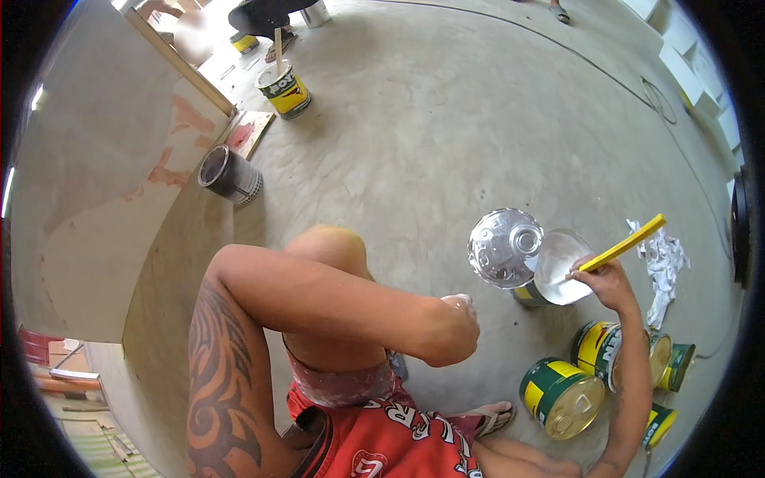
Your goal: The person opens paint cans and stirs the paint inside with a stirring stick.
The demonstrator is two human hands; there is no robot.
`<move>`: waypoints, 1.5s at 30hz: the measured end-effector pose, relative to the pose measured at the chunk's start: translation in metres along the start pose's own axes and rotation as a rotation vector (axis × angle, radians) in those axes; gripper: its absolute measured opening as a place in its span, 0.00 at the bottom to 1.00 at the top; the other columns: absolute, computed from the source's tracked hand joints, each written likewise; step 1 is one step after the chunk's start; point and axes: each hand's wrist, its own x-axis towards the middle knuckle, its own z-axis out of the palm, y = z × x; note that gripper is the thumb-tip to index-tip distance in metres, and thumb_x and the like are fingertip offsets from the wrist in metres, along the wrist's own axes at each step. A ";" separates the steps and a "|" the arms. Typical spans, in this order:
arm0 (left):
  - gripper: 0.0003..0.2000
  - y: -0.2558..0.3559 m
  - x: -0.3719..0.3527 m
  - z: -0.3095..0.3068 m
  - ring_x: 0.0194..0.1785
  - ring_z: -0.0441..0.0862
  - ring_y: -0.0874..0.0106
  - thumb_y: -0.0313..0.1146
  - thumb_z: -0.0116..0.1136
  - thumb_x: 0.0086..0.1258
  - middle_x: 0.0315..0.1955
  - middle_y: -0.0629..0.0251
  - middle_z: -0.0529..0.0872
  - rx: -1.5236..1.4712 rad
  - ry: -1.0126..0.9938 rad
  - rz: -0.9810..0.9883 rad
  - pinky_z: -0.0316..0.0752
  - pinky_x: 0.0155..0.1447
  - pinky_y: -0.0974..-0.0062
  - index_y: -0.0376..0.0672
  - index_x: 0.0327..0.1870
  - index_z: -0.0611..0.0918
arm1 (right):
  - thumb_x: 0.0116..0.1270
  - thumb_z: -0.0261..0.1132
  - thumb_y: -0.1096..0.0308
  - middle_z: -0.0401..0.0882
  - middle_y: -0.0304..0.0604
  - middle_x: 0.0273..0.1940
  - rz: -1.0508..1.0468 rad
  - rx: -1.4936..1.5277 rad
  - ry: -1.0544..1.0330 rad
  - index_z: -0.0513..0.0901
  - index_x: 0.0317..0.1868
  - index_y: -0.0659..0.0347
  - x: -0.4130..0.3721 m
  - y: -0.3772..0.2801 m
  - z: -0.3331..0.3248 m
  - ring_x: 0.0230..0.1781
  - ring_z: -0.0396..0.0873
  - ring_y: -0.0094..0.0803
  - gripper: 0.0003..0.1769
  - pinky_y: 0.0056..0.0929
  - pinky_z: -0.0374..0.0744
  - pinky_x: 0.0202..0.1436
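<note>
My right hand [607,284] is closed at the rim of a translucent white round plastic container [562,280], which is tilted and coated white inside. The same hand holds a long yellow handle [625,243] that sticks out up and to the right; its working end cannot be made out. Beside the container, a clear patterned glass or plastic bowl [504,248] sits above a paint can [527,293] that is mostly hidden. In front of my knee, my left hand [456,331] is curled closed, with white residue on its fingers. Whatever it may hold is hidden.
Several green and yellow cans [562,398] stand or lie by my right forearm. A crumpled white cloth [663,267] lies beyond my right hand. Farther off are an open can with a stick [287,92], a dark can [231,175], a cable [590,57] and another person's foot [560,13].
</note>
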 end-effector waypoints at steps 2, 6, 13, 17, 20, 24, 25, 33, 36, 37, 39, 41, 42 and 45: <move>0.17 0.001 0.000 -0.003 0.57 0.87 0.64 0.39 0.73 0.61 0.52 0.67 0.91 0.022 -0.030 0.008 0.80 0.58 0.64 0.48 0.51 0.92 | 0.63 0.75 0.72 0.90 0.45 0.37 0.089 -0.205 -0.063 0.88 0.42 0.70 0.002 -0.007 -0.011 0.41 0.87 0.32 0.11 0.31 0.82 0.48; 0.18 0.002 0.002 0.000 0.58 0.87 0.64 0.39 0.73 0.61 0.54 0.67 0.91 0.040 -0.053 0.002 0.80 0.58 0.64 0.48 0.52 0.91 | 0.65 0.74 0.71 0.89 0.49 0.35 -0.147 -0.348 0.185 0.88 0.42 0.69 0.006 -0.004 0.001 0.39 0.87 0.34 0.09 0.34 0.81 0.46; 0.17 0.001 -0.003 -0.008 0.61 0.85 0.63 0.38 0.69 0.65 0.54 0.65 0.89 0.023 -0.078 0.009 0.77 0.62 0.63 0.47 0.54 0.89 | 0.64 0.74 0.77 0.90 0.47 0.41 -0.165 0.040 0.052 0.88 0.43 0.67 0.002 0.012 0.024 0.46 0.88 0.34 0.07 0.33 0.83 0.52; 0.15 0.001 -0.006 -0.012 0.63 0.82 0.63 0.37 0.65 0.68 0.54 0.63 0.87 0.032 -0.139 0.032 0.73 0.66 0.61 0.46 0.55 0.86 | 0.62 0.76 0.73 0.90 0.47 0.39 0.086 -0.279 -0.073 0.89 0.44 0.68 0.003 -0.013 -0.006 0.42 0.89 0.33 0.11 0.31 0.83 0.51; 0.16 0.001 -0.005 -0.011 0.63 0.83 0.63 0.37 0.66 0.67 0.54 0.63 0.87 0.031 -0.148 0.032 0.73 0.66 0.61 0.46 0.54 0.86 | 0.64 0.75 0.74 0.89 0.45 0.36 -0.066 -0.346 0.013 0.87 0.41 0.68 0.010 -0.008 -0.005 0.40 0.87 0.33 0.08 0.32 0.82 0.46; 0.16 0.001 -0.004 -0.012 0.63 0.82 0.63 0.37 0.67 0.66 0.55 0.63 0.86 0.025 -0.146 0.020 0.73 0.67 0.60 0.46 0.54 0.86 | 0.65 0.73 0.77 0.88 0.43 0.40 -0.412 -0.306 0.139 0.87 0.42 0.65 0.013 0.005 0.018 0.41 0.85 0.31 0.06 0.32 0.81 0.47; 0.16 0.001 -0.003 -0.013 0.63 0.82 0.63 0.36 0.67 0.66 0.55 0.62 0.86 0.015 -0.162 0.024 0.73 0.67 0.60 0.46 0.54 0.86 | 0.66 0.73 0.77 0.88 0.43 0.41 -0.408 -0.222 0.096 0.87 0.42 0.65 0.013 0.003 0.021 0.42 0.85 0.31 0.06 0.32 0.82 0.48; 0.16 0.000 -0.001 -0.016 0.63 0.83 0.62 0.37 0.67 0.67 0.55 0.63 0.87 0.043 -0.203 0.018 0.73 0.67 0.59 0.46 0.55 0.86 | 0.64 0.74 0.74 0.90 0.45 0.37 0.040 -0.292 -0.051 0.88 0.39 0.68 0.004 -0.015 -0.014 0.41 0.87 0.32 0.07 0.31 0.83 0.51; 0.16 0.000 -0.002 -0.016 0.62 0.84 0.62 0.38 0.67 0.67 0.55 0.63 0.87 0.048 -0.162 0.031 0.74 0.66 0.58 0.46 0.54 0.86 | 0.63 0.75 0.77 0.89 0.46 0.40 -0.308 -0.348 0.066 0.87 0.42 0.67 0.016 0.016 -0.002 0.45 0.87 0.32 0.09 0.33 0.83 0.48; 0.16 0.000 -0.003 -0.019 0.61 0.84 0.62 0.38 0.67 0.67 0.55 0.63 0.87 0.057 -0.168 0.055 0.75 0.65 0.58 0.46 0.54 0.86 | 0.62 0.75 0.78 0.88 0.46 0.41 -0.559 -0.398 0.153 0.86 0.44 0.66 0.018 0.024 0.005 0.46 0.87 0.32 0.10 0.34 0.83 0.48; 0.16 0.000 -0.005 -0.021 0.61 0.85 0.62 0.39 0.67 0.67 0.54 0.63 0.87 0.070 -0.170 0.074 0.75 0.65 0.58 0.45 0.54 0.87 | 0.63 0.75 0.79 0.87 0.44 0.43 -0.543 -0.351 0.141 0.86 0.44 0.65 0.016 0.020 0.016 0.48 0.86 0.31 0.11 0.33 0.83 0.49; 0.15 0.002 -0.006 -0.019 0.60 0.85 0.63 0.38 0.65 0.68 0.53 0.63 0.88 0.063 -0.137 0.052 0.75 0.64 0.58 0.45 0.53 0.87 | 0.63 0.75 0.79 0.87 0.42 0.43 -0.237 0.078 -0.010 0.86 0.44 0.65 0.010 0.017 0.022 0.48 0.86 0.30 0.10 0.32 0.83 0.51; 0.15 0.002 -0.005 -0.017 0.60 0.85 0.63 0.38 0.65 0.68 0.53 0.63 0.88 0.064 -0.137 0.050 0.75 0.64 0.58 0.45 0.53 0.87 | 0.65 0.75 0.77 0.88 0.41 0.42 -0.161 0.133 -0.058 0.86 0.44 0.65 0.008 0.014 0.018 0.47 0.86 0.30 0.09 0.31 0.84 0.52; 0.15 0.000 -0.005 -0.014 0.60 0.85 0.62 0.37 0.65 0.68 0.52 0.63 0.88 0.080 -0.118 0.063 0.75 0.64 0.58 0.45 0.53 0.87 | 0.65 0.75 0.73 0.90 0.43 0.40 0.061 -0.062 -0.164 0.88 0.44 0.66 0.004 -0.003 -0.004 0.44 0.87 0.31 0.09 0.30 0.83 0.52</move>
